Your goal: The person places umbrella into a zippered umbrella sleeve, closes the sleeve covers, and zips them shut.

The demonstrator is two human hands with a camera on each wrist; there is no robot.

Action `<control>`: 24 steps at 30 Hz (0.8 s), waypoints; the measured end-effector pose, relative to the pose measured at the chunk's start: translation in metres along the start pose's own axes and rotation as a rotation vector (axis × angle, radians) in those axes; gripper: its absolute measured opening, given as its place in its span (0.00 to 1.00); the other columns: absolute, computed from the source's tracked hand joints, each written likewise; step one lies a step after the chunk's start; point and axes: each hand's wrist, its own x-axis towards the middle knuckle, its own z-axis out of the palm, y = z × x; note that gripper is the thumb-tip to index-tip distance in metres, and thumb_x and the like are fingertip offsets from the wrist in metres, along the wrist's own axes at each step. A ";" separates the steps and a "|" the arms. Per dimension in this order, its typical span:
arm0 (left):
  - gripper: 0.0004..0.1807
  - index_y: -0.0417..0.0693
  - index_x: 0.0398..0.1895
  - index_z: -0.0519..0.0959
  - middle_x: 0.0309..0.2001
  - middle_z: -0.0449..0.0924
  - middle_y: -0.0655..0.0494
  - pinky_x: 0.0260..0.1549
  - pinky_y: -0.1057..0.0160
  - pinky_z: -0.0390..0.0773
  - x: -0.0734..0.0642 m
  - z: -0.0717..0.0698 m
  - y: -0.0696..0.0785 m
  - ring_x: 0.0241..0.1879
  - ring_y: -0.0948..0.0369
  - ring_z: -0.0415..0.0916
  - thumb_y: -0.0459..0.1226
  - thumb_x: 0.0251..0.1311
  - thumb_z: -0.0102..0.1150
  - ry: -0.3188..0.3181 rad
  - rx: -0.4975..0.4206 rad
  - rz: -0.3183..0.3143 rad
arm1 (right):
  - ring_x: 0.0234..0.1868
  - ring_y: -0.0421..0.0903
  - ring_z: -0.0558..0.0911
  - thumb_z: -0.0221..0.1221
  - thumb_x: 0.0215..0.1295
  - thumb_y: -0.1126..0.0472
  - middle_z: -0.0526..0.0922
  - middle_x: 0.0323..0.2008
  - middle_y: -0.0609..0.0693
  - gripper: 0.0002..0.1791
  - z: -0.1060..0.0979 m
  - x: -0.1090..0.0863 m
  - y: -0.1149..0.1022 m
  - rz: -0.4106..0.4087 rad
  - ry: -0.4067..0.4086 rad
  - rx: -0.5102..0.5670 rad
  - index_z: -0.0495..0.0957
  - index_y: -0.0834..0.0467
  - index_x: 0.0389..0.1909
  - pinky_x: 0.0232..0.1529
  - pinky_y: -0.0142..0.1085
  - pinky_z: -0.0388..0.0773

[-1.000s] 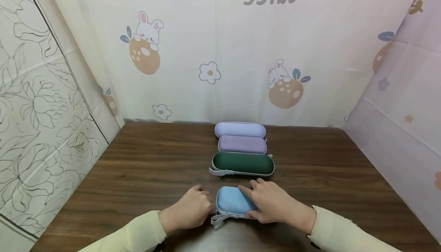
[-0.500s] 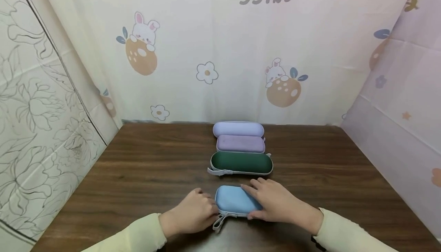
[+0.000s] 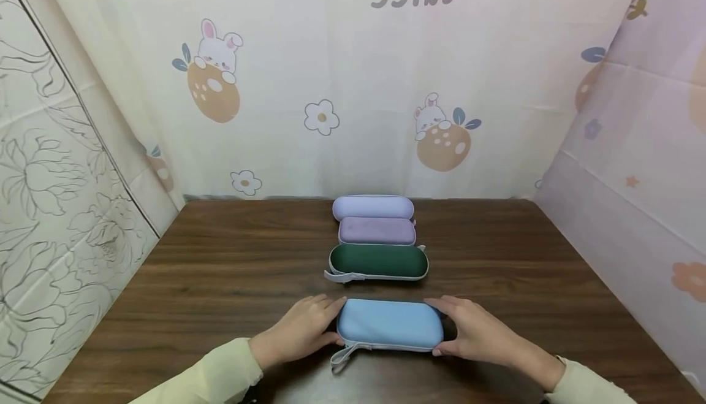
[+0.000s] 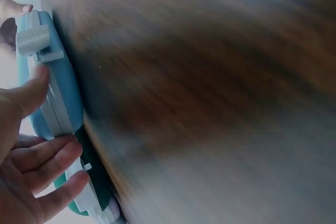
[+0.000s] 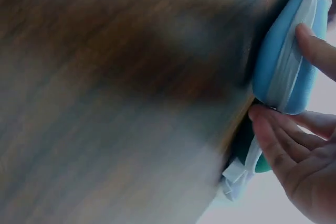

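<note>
A light blue zippered glasses case (image 3: 388,324) lies on the wooden table in front of me, its grey wrist strap hanging at the near left corner. My left hand (image 3: 300,330) holds its left end, thumb on the near side and fingers on the far side. At the right end my right hand (image 3: 480,333) grips it likewise. Both wrist views show the thumbs on the grey zip band of the blue case (image 4: 67,93). Farther back is a dark green case (image 3: 379,260) with a grey zip edge and strap, apart from the blue one.
Behind the green case, a purple case (image 3: 377,231) and a lavender case (image 3: 373,208) lie close together in a row toward the back edge. The brown table (image 3: 231,269) meets a printed curtain (image 3: 309,54) at the back, with more sheeting along both sides.
My right hand has slid right from the top of the blue case to its right end. My left hand has come onto the left end. The head view has shifted slightly.
</note>
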 end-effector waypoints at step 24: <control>0.33 0.32 0.55 0.74 0.43 0.81 0.49 0.41 0.57 0.76 0.012 0.007 -0.030 0.42 0.57 0.76 0.45 0.51 0.70 0.044 0.013 -0.098 | 0.34 0.40 0.82 0.75 0.46 0.54 0.81 0.43 0.57 0.41 0.006 0.043 0.025 -0.036 0.081 0.236 0.71 0.72 0.57 0.33 0.35 0.80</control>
